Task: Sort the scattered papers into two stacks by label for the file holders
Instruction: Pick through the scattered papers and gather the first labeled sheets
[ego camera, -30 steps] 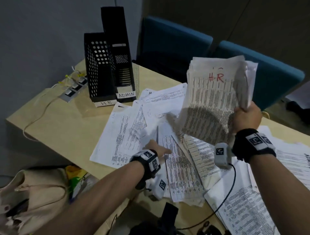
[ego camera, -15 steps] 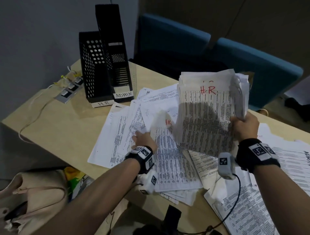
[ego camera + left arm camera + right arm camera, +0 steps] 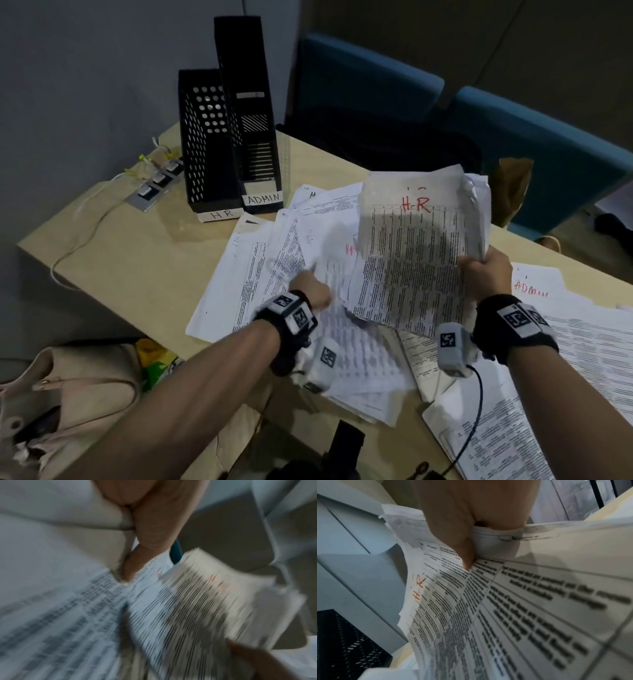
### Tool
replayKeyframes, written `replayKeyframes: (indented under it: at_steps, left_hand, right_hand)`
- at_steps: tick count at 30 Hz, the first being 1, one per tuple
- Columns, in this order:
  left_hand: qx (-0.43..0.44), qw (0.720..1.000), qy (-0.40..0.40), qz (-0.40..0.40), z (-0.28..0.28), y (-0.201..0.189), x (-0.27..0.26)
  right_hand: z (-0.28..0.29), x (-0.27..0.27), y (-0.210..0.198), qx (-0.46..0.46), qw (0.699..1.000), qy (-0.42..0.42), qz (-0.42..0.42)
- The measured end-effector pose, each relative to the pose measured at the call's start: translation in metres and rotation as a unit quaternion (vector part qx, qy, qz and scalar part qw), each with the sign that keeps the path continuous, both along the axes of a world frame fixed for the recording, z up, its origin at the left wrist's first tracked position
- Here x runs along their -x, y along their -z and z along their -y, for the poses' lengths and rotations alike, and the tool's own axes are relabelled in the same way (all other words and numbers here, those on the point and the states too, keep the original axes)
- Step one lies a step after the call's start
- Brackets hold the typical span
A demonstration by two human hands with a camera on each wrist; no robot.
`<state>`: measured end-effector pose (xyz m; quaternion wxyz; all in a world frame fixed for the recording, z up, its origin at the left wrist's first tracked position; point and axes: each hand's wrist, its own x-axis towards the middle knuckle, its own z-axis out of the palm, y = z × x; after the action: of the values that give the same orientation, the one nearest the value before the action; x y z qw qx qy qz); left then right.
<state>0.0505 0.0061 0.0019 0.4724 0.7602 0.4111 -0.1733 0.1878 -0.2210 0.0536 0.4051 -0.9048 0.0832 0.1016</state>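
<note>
My right hand [image 3: 486, 270] grips the right edge of a thick stack of printed sheets marked HR in red [image 3: 421, 253], held tilted above the desk; the right wrist view shows my thumb [image 3: 467, 555] pressed on its top page [image 3: 471, 601]. To its left my left hand [image 3: 310, 289] lies low on the scattered papers [image 3: 253, 274] and pinches a loose sheet [image 3: 337, 274] by its edge, blurred in the left wrist view [image 3: 102, 601]. Two black file holders stand at the back left, one labelled HR [image 3: 205, 144], one labelled ADMIN [image 3: 255, 120].
A sheet marked ADMIN [image 3: 531, 291] lies at the right among more papers. A socket panel [image 3: 154, 185] with a cable sits left of the holders. Two blue chairs [image 3: 548, 144] stand behind the desk, with a brown paper bag [image 3: 513, 185] between. A beige bag [image 3: 68, 394] sits below the desk's near edge.
My right hand has lowered the HR stack toward the desk. My left hand has gone from lying flat on the papers to pinching a sheet and pulling it leftward.
</note>
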Motion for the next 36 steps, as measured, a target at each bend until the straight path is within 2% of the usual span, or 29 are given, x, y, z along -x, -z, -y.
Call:
replayKeyframes:
  at_steps: [2, 4, 6, 10, 13, 15, 17, 19, 21, 22, 24, 28, 33, 35, 36]
  left_hand:
    - [-0.121, 0.992, 0.038, 0.013, -0.028, -0.023, -0.006]
    - [-0.236, 0.967, 0.087, 0.042, -0.058, -0.047, -0.013]
    - [-0.295, 0.946, 0.112, 0.072, -0.085, -0.078, -0.019]
    - [-0.323, 0.929, 0.085, 0.161, -0.116, -0.131, -0.03]
    - [-0.236, 0.95, 0.038, 0.199, -0.122, -0.145, -0.041]
    - [-0.137, 0.97, 0.015, 0.2, -0.123, -0.13, -0.049]
    - [-0.082, 0.986, 0.031, 0.141, -0.116, -0.097, -0.052]
    - [-0.042, 0.995, 0.06, 0.07, -0.097, -0.06, -0.049]
    - [-0.022, 0.996, 0.082, 0.02, -0.074, -0.021, -0.041]
    - [-0.002, 0.996, 0.088, 0.004, -0.063, -0.007, -0.037]
    - [0.045, 0.994, 0.103, 0.006, -0.047, 0.021, -0.03]
    - [0.134, 0.984, 0.062, 0.095, -0.014, 0.037, -0.024]
    - [0.102, 0.983, 0.017, 0.149, 0.012, 0.041, -0.033]
    - [0.096, 0.982, -0.031, 0.163, 0.009, 0.037, -0.034]
    - [0.064, 0.981, -0.062, 0.173, 0.006, 0.035, -0.034]
  right_hand:
    - [0.002, -0.002, 0.004, -0.028, 0.999, 0.024, -0.025]
    - [0.004, -0.002, 0.011, -0.031, 0.998, 0.032, -0.043]
    - [0.005, -0.004, 0.023, 0.005, 0.998, 0.023, -0.057]
    - [0.0, -0.01, 0.06, 0.092, 0.989, -0.035, -0.111]
    - [-0.01, 0.002, 0.073, 0.066, 0.98, -0.061, -0.179]
    - [-0.015, 0.011, 0.077, -0.015, 0.972, -0.052, -0.227]
    - [-0.017, 0.017, 0.076, -0.128, 0.955, -0.026, -0.268]
    - [-0.018, 0.025, 0.071, -0.262, 0.913, 0.018, -0.312]
    - [-0.012, 0.025, 0.073, -0.342, 0.879, 0.021, -0.332]
    - [-0.011, 0.026, 0.074, -0.35, 0.875, 0.013, -0.334]
    - [-0.011, 0.026, 0.079, -0.324, 0.887, 0.007, -0.328]
    - [-0.021, 0.033, 0.085, -0.249, 0.923, -0.001, -0.294]
    - [-0.019, 0.032, 0.093, -0.17, 0.945, -0.005, -0.28]
    - [-0.015, 0.029, 0.094, -0.148, 0.952, 0.002, -0.269]
    - [-0.012, 0.028, 0.094, -0.138, 0.956, 0.001, -0.259]
